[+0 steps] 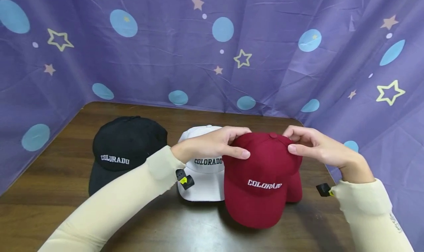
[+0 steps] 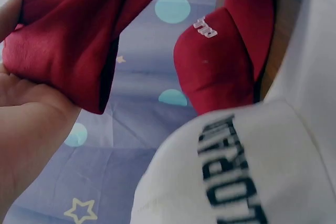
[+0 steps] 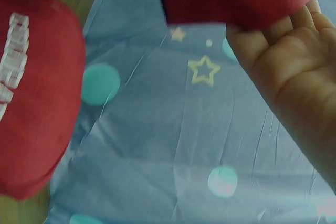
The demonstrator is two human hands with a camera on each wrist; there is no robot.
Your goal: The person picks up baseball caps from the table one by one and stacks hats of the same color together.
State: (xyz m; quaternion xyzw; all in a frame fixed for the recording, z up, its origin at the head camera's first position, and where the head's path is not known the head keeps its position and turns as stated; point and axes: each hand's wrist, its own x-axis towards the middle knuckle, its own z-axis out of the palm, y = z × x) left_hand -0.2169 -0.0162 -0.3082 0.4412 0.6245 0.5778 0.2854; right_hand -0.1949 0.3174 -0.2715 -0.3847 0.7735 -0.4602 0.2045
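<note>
A dark red baseball cap (image 1: 256,163) with white COLORADO lettering is held above the wooden table by both hands, its brim hanging toward me. My left hand (image 1: 225,143) grips its left side, thumb on the front of the crown and fingers behind. On the other side, my right hand (image 1: 318,147) pinches the crown the same way. A second red cap (image 2: 215,61) sits on the table, mostly hidden behind the held one in the head view. Just left of it is a white cap (image 1: 205,185) with dark lettering, partly covered by my left hand.
Further left on the wooden table (image 1: 165,226) rests a black cap (image 1: 127,141), its brim partly behind my left sleeve (image 1: 132,196). A purple cloth (image 1: 165,60) with stars and blue spots hangs around the back and sides of the table.
</note>
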